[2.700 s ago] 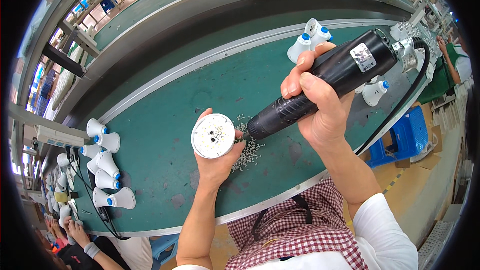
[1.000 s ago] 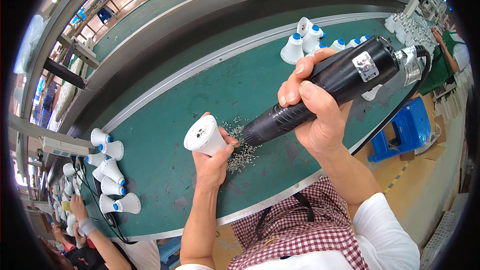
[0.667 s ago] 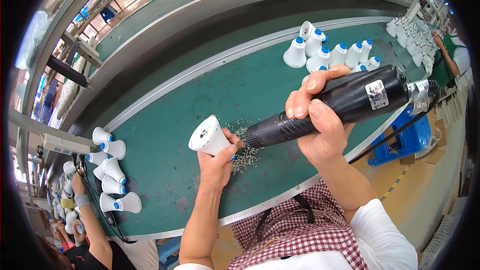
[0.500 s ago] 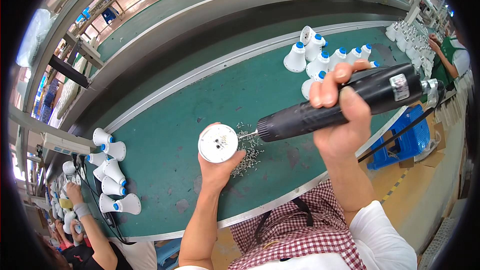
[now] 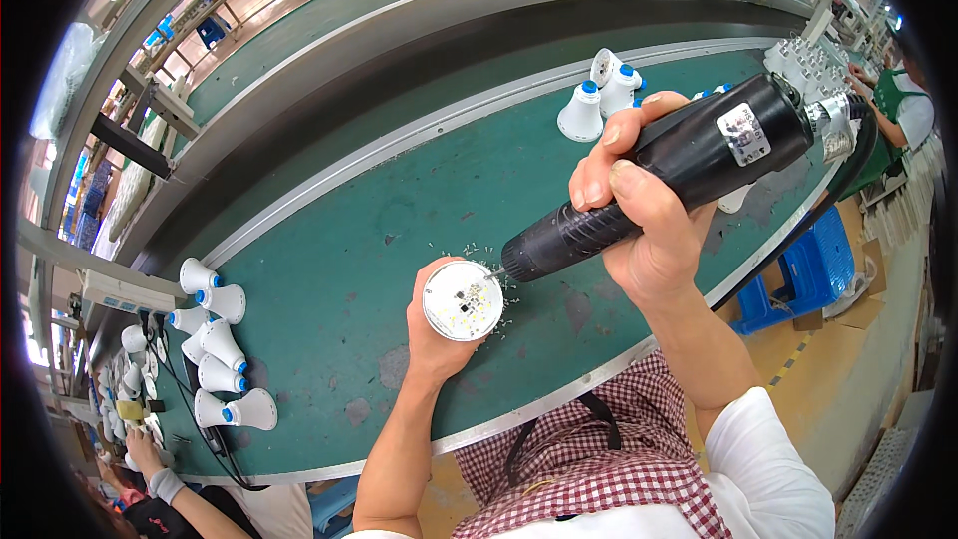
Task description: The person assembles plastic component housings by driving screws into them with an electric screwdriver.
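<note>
My left hand [image 5: 435, 341] is wrapped around a white bulb housing [image 5: 451, 324], its round end with a white LED board facing up. My right hand [image 5: 649, 210] grips a black electric screwdriver [image 5: 589, 236], tilted with its nose down and to the left. The thin bit [image 5: 496, 273] reaches the upper right edge of the board; whether a screw sits on its tip is too small to tell. A pile of small screws [image 5: 507, 301] lies on the green bench beneath and beside the housing, partly hidden by it and my left hand.
White bulb housings with blue caps [image 5: 222, 344] lie in a group at the left, beside black cables [image 5: 195, 389]. More housings [image 5: 581, 112] stand at the back right, partly behind the screwdriver. A blue crate [image 5: 810, 265] is beyond the bench's right edge. Co-workers' arms show at both sides.
The housing has shifted right and slightly down, over part of the screw pile. The screwdriver has come down and left, tilting more steeply, its bit now over the board's edge.
</note>
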The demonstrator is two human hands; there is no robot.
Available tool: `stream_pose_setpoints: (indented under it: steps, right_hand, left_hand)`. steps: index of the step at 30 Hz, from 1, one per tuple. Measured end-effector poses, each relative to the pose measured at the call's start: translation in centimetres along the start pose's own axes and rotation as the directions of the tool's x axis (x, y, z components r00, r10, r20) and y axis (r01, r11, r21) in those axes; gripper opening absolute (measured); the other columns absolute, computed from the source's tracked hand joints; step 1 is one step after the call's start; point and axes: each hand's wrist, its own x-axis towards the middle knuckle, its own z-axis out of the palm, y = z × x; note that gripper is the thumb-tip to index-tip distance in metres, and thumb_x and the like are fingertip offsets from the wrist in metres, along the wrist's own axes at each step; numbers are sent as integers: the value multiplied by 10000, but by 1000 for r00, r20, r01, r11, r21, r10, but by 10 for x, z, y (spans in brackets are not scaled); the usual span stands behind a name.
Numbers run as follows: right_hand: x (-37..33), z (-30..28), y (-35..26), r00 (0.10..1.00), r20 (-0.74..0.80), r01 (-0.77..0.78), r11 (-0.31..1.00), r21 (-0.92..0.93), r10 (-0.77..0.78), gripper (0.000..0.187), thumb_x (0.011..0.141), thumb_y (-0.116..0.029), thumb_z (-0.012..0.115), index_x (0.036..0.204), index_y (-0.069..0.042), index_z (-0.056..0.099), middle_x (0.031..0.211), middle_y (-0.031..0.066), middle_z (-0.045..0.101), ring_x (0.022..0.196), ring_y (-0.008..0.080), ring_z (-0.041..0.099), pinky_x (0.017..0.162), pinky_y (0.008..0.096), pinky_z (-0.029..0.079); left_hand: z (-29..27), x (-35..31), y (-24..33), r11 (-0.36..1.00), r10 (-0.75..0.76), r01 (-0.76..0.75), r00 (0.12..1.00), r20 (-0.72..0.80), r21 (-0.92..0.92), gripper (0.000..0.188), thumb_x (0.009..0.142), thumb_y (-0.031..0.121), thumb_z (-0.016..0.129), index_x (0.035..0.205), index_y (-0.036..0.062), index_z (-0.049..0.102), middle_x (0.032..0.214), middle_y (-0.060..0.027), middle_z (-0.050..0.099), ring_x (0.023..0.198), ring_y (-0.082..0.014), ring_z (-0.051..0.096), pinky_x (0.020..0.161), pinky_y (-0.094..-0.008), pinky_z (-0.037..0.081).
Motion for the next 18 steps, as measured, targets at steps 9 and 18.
stream_pose_setpoints:
  steps: [9,18]
  right_hand:
    - [-1,2,-1,999,37,19,996,-84,-16,337,694,15,509,1012,-29,404,892,71,479,628,145,532,584,313,458]
    - [-2,4,0,994,114,24,988,-150,-7,363,679,36,509,1014,-16,381,876,86,482,628,156,543,573,313,474]
  left_hand:
    - [0,1,3,998,39,-40,999,26,43,564,554,-1,737,1055,2,479,994,-73,548,879,-152,550,796,-265,434]
    - [1,0,0,995,54,-56,998,37,79,573,555,8,744,1060,4,474,995,-76,549,889,-152,547,804,-267,430]
